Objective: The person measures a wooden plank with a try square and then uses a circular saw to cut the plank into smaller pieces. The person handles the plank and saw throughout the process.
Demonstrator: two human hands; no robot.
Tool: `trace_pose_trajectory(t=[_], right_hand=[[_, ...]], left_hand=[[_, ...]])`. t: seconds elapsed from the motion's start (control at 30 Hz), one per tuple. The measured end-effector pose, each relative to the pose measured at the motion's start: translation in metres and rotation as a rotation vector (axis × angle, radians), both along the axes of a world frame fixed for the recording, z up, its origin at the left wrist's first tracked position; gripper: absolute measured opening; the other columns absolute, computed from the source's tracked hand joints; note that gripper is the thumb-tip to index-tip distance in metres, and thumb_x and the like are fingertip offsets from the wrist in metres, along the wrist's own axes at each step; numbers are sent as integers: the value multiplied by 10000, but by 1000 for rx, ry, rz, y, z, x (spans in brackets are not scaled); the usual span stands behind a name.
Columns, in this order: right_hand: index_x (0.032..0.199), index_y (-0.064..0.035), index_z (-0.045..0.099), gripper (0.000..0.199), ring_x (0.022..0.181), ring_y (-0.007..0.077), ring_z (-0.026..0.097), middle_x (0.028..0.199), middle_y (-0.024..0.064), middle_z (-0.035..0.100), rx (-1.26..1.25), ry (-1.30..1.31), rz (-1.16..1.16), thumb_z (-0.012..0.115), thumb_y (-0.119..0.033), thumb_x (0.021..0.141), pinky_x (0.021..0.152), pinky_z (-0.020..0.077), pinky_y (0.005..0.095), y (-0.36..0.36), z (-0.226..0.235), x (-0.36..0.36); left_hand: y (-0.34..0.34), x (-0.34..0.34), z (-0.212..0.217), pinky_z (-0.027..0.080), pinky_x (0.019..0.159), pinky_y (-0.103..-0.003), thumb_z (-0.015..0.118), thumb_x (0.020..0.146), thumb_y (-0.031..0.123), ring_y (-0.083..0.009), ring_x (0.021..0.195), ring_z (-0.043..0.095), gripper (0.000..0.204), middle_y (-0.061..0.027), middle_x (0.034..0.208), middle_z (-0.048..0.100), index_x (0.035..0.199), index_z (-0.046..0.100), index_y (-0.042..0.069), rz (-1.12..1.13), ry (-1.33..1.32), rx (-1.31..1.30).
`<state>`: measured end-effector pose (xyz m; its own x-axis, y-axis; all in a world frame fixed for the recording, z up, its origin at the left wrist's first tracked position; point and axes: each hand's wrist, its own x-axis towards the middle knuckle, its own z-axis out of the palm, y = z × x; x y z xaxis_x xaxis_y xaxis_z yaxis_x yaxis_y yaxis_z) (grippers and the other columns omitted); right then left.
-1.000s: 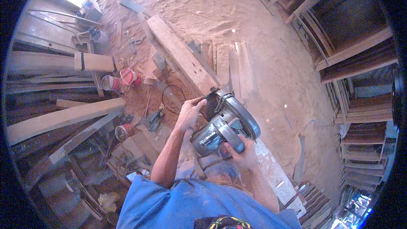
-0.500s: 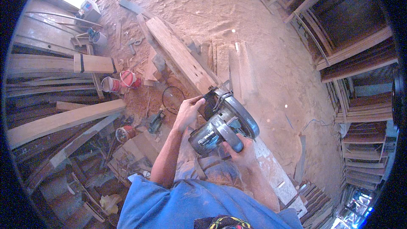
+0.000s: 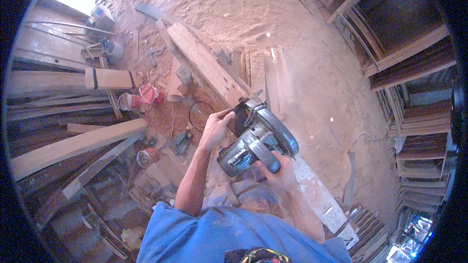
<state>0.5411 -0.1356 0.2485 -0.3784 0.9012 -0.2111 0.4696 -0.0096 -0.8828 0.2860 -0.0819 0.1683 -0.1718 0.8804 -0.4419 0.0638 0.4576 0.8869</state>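
A dark circular saw sits on a long wooden plank that runs away from me toward the upper left. My right hand is wrapped round the saw's rear handle. At the front left, my left hand grips the edge of the black base plate, thumb on top and fingers mostly hidden. The saw's body hides its blade and where it meets the wood. Behind the saw, a pale, paint-marked board slants down past my right forearm.
Sawdust covers the floor. Boards lie just right of the plank. Red-and-white buckets and a green power tool stand to the left, with a cable loop beside them. Stacked timber lines the left, and wooden racks the right.
The saw and both hands keep nearly the same place on the plank. My view has shifted slightly, so the surroundings sit a little differently.
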Motion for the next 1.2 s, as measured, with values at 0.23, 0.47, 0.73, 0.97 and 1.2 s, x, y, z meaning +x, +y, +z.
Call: trace_pose_trajectory(t=[0.23,0.47,0.73,0.97,1.2], right_hand=[[945,-39,691,203,724,297,707,808,153,706,27,1,-5,773,-189,835,656,531,392,-1,-7,1],[953,-42,689,230,744,319,713,810,158,710,36,7,-2,783,-211,830,670,537,404,-1,-10,2],[857,-22,667,212,608,262,619,701,133,634,132,39,-25,780,-200,841,588,472,372,1,-2,-2],[844,-24,660,218,582,225,580,676,115,612,132,45,-17,773,-210,852,572,453,361,1,-9,-1],[854,-19,666,214,589,216,585,678,108,616,164,48,-23,774,-202,849,574,454,361,0,-14,0]], left_hand=[[1,-3,-10,449,1018,-314,641,958,313,-213,1154,636,492,-176,1219,696,1286,628,-53,-15,47,35],[1,-4,-8,453,1006,-314,640,959,321,-209,1141,641,493,-165,1201,706,1274,633,-58,-21,79,36],[1,-5,-11,454,999,-315,639,961,333,-209,1129,644,493,-162,1187,711,1272,639,-50,-13,86,49],[2,-6,-10,462,980,-312,637,963,336,-210,1109,653,488,-171,1168,718,1266,644,-46,-28,100,42],[2,-6,-8,466,972,-313,650,959,325,-206,1079,658,477,-158,1140,725,1273,644,-34,-18,95,26]])
